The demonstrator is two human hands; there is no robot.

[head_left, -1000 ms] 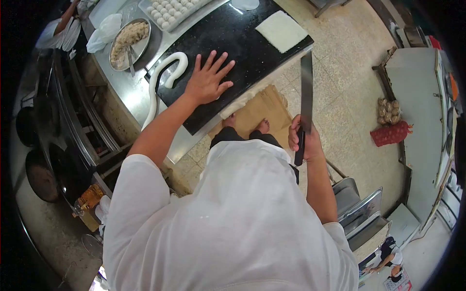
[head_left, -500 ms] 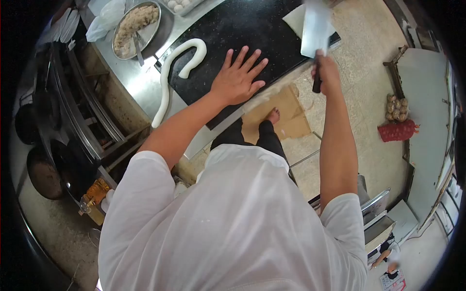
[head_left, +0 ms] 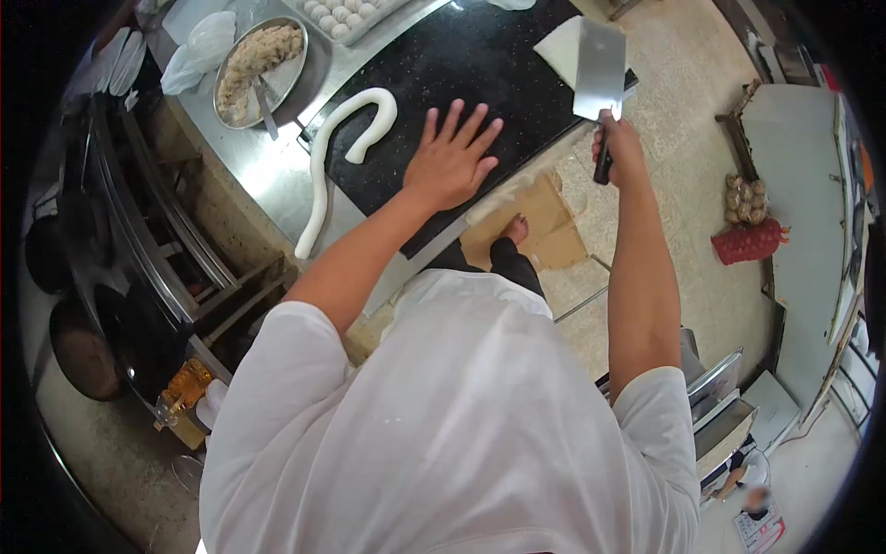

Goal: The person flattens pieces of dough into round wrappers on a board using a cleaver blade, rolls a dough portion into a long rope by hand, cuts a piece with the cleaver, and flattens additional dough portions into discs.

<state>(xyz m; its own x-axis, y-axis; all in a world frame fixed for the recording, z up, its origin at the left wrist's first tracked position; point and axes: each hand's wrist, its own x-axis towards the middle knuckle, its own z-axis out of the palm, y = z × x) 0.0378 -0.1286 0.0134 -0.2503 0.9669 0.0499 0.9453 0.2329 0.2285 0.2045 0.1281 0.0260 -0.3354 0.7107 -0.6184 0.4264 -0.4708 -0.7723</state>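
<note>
With fingers spread, my left hand [head_left: 449, 162] is over the black countertop [head_left: 461, 69], palm down and holding nothing. Left of it lies a long rope of white dough [head_left: 319, 171], hooked at its far end, with its tail running over the steel surface. My right hand [head_left: 621, 148] is closed around the black handle of a cleaver [head_left: 600, 69]. The broad blade points away from me, over the counter's right end. Partly hidden behind the blade is a folded white cloth [head_left: 559, 51].
An oval metal dish [head_left: 301, 69] of pale filling with a utensil stands at the back left, near a plastic bag [head_left: 205, 44] and a tray [head_left: 365, 26] of round white pieces. Woks [head_left: 83, 346] are on the left. A red mesh sack [head_left: 746, 244] is at right; another person [head_left: 749, 471] is far off.
The cleaver blade, blurred earlier, is now sharp and a little lower in view. My left hand stays spread over the counter. The view has shifted slightly, showing more of the tray.
</note>
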